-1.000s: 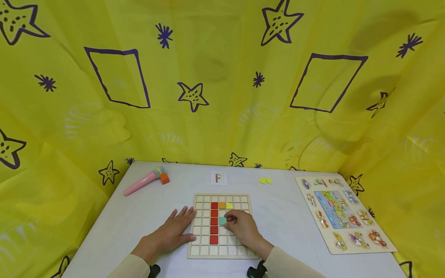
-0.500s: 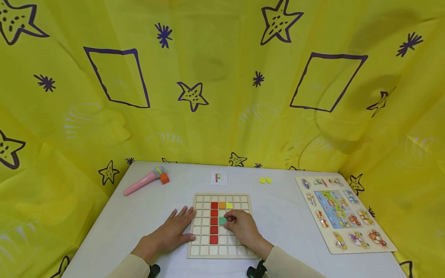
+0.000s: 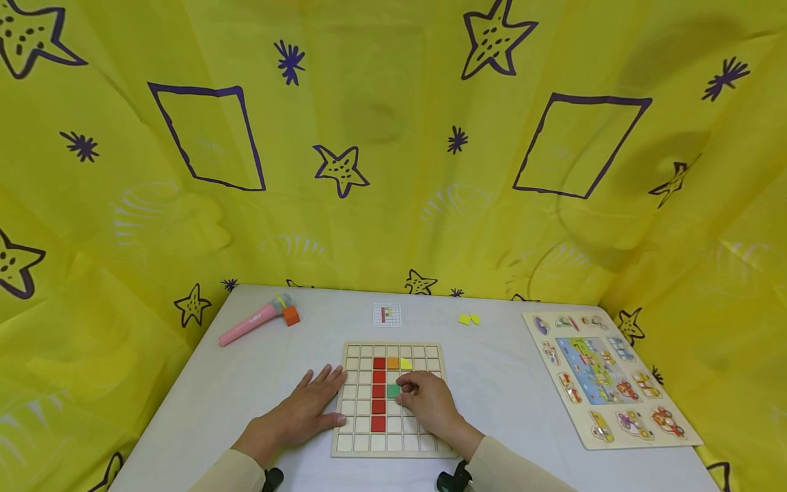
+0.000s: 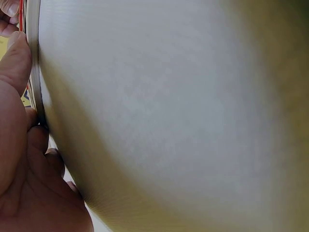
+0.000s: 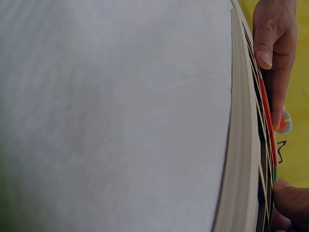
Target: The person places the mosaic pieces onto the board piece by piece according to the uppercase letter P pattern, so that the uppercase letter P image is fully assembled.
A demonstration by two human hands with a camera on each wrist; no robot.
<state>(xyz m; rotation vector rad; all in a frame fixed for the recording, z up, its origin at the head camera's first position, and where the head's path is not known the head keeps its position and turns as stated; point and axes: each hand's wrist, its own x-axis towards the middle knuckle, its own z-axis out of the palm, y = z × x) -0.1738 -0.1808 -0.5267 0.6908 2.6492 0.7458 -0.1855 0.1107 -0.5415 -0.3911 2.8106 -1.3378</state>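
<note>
Green tile down in the grid board, one cell to the right of the red column, third row from the top, near board centre. Right hand curled over it from 4 o'clock, fingertips pinching the tile's right edge, tile lying flat or nearly flat in its cell. Seen edge-on from the right wrist camera: board rim as a pale slab, a sliver of green just above the fingertips. Left hand spread flat at 9 o'clock of the tile, fingers straight and relaxed, holding nothing, thumb and fingertips against the board's left edge; same contact in the left wrist view, thumb pressed to the rim. Orange tile and yellow tile side by side at 12 o'clock of the green one, in the second row. Out past the board at 12 o'clock, a small pattern card on the white table. At 1 o'clock, two loose yellow pieces. At 10 o'clock, a pink toy microphone with an orange block touching its head. At 3 o'clock, well apart, a vehicle peg puzzle. Yellow star-print cloth behind everything.
</note>
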